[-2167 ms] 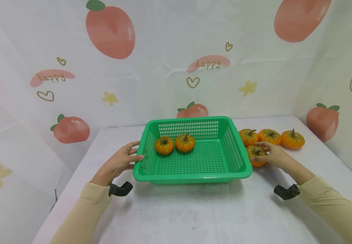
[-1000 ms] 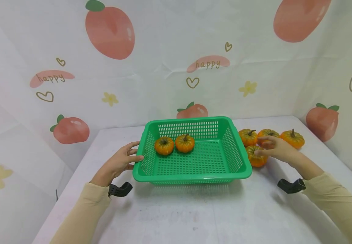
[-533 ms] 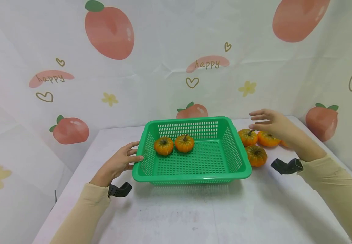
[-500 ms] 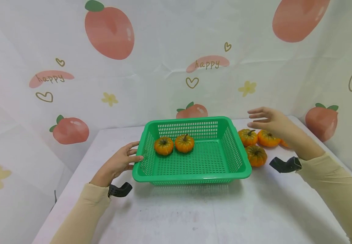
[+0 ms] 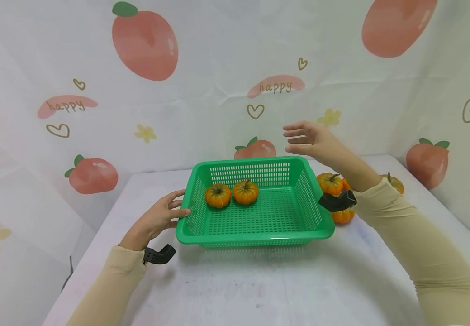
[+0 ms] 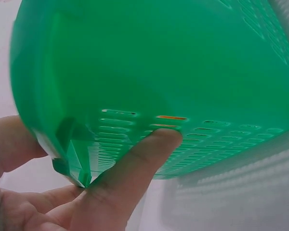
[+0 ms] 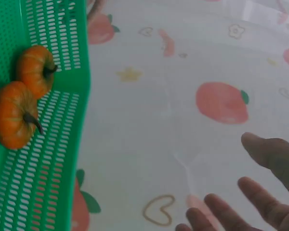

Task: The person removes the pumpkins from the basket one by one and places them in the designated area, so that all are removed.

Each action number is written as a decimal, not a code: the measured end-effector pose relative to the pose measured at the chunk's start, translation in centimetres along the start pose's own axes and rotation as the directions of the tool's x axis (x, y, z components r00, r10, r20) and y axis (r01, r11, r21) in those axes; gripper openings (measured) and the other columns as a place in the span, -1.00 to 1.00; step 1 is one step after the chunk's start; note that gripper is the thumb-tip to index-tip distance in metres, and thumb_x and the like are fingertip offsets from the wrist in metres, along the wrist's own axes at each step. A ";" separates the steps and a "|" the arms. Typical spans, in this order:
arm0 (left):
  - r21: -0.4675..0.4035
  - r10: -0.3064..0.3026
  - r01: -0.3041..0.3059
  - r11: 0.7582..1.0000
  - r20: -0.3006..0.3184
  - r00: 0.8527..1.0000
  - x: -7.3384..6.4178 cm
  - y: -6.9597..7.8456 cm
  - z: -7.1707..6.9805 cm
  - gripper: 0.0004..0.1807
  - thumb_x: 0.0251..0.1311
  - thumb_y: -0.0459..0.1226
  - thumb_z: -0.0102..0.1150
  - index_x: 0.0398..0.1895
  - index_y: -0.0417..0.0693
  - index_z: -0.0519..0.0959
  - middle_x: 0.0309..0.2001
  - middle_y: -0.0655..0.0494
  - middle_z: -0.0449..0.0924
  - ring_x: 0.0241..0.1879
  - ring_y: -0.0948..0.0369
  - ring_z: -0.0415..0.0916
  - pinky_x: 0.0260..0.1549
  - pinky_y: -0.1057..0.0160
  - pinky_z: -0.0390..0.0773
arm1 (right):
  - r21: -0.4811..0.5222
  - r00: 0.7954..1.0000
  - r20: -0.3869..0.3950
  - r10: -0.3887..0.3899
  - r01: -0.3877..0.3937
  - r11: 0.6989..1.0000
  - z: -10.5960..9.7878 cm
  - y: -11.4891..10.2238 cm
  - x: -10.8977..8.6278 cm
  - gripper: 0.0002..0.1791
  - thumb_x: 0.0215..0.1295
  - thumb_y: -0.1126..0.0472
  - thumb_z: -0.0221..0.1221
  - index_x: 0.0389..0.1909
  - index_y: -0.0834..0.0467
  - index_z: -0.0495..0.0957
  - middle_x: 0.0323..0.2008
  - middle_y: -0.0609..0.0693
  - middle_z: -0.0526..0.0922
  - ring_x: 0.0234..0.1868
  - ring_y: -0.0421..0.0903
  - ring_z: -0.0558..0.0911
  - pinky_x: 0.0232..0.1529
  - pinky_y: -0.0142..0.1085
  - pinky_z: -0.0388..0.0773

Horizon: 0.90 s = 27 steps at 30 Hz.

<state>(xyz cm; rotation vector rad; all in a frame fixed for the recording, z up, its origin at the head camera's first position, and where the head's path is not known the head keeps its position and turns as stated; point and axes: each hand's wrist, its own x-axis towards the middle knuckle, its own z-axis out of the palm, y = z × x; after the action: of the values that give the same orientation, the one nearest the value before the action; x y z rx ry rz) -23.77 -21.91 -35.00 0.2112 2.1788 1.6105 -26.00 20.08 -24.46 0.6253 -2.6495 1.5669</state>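
Observation:
A green plastic basket (image 5: 255,238) stands on the table with two small orange pumpkins inside, one pumpkin (image 5: 217,196) at the left and the other pumpkin (image 5: 245,192) beside it. At its left end my left hand (image 5: 159,219) grips the rim; the left wrist view shows a finger pressed along the slotted wall (image 6: 221,96) from outside. My right hand (image 5: 314,141) is raised above the basket's back right corner, fingers extended and holding nothing. More pumpkins lie right of the basket: one pumpkin (image 5: 329,183) at the back, a nearer pumpkin (image 5: 342,216), others partly hidden by my right forearm.
The white table (image 5: 235,290) reaches forward to a hanging cloth (image 5: 206,90) printed with peaches, hearts and flowers. Both wrists wear black mounts, the left mount (image 5: 160,254) near the table and the right mount (image 5: 338,201) over the basket's right edge.
My right hand has left the nearer pumpkin outside the basket, risen, and moved left over the basket's back right corner. Left hand, basket and pumpkins stay in place.

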 end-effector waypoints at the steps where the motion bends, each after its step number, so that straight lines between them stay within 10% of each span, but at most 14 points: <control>1: -0.001 0.000 0.000 1.000 0.000 1.000 0.0 0.0 0.0 -0.13 0.32 -0.33 0.13 0.55 -0.13 -0.16 0.42 -0.36 0.10 -0.02 0.06 0.59 -0.04 -0.01 0.63 | 0.014 1.000 0.007 -0.018 0.018 1.000 0.5 0.1 0.4 -0.40 0.30 0.17 0.24 0.33 0.13 0.32 0.32 0.15 0.40 0.33 0.12 0.40 0.28 0.04 0.37; 10: -0.006 0.003 -0.003 1.000 0.000 1.000 0.1 -0.2 0.0 -0.13 0.32 -0.33 0.14 0.55 -0.12 -0.16 0.42 -0.36 0.11 -0.02 0.06 0.59 -0.05 -0.01 0.63 | 0.069 0.986 0.083 -0.144 0.138 0.988 5.2 0.8 3.2 -0.38 0.25 0.28 0.28 0.32 0.21 0.32 0.31 0.17 0.40 0.32 0.15 0.39 0.34 0.00 0.33; 27: -0.008 0.000 0.000 1.000 0.001 1.000 0.1 -0.2 -0.1 -0.13 0.32 -0.33 0.14 0.55 -0.11 -0.16 0.42 -0.36 0.11 -0.01 0.05 0.58 -0.04 -0.02 0.62 | -0.028 0.970 0.240 0.035 -0.029 0.999 10.7 5.2 5.9 -0.29 0.22 0.17 0.32 0.37 0.19 0.29 0.34 0.24 0.34 0.36 0.22 0.33 0.23 0.07 0.42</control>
<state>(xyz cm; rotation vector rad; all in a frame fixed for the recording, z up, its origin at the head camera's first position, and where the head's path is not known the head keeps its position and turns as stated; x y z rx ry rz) -23.86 -22.01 -35.15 0.2099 2.1712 1.6181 -31.08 11.29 -33.03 0.8260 -2.8585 1.5551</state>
